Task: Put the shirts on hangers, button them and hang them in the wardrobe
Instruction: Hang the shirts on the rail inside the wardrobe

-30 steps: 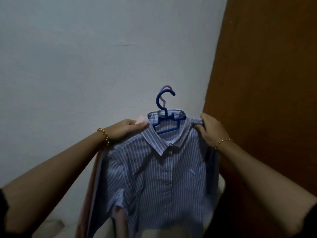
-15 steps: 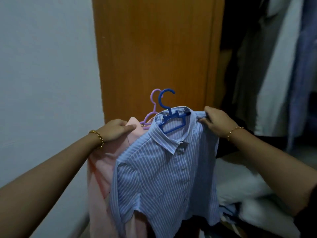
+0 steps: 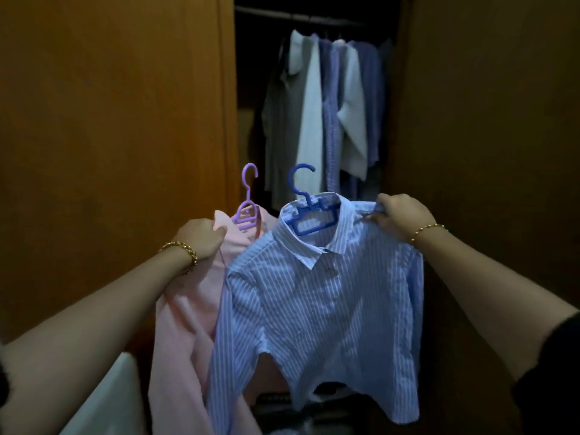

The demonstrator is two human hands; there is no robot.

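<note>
A blue-and-white striped shirt [image 3: 317,312] hangs buttoned on a blue hanger [image 3: 309,211] in front of me. My right hand [image 3: 397,216] grips its right shoulder. Behind it and to the left, a pink shirt [image 3: 185,312] hangs on a purple hanger [image 3: 248,211]. My left hand [image 3: 201,237] grips the pink shirt at its left shoulder. Both hanger hooks point up, free of any rail. The open wardrobe [image 3: 314,98] is straight ahead, with its rail [image 3: 301,18] high up in the dark.
Several grey, white and blue shirts [image 3: 323,114] hang on the wardrobe rail. A brown wardrobe door [image 3: 116,136] stands on the left and another brown panel [image 3: 489,120] on the right. A white surface [image 3: 106,400] shows at the lower left.
The view has swung right from the white wall to the open wardrobe. The two shirts have spread apart, the pink one now showing to the left of the striped one.
</note>
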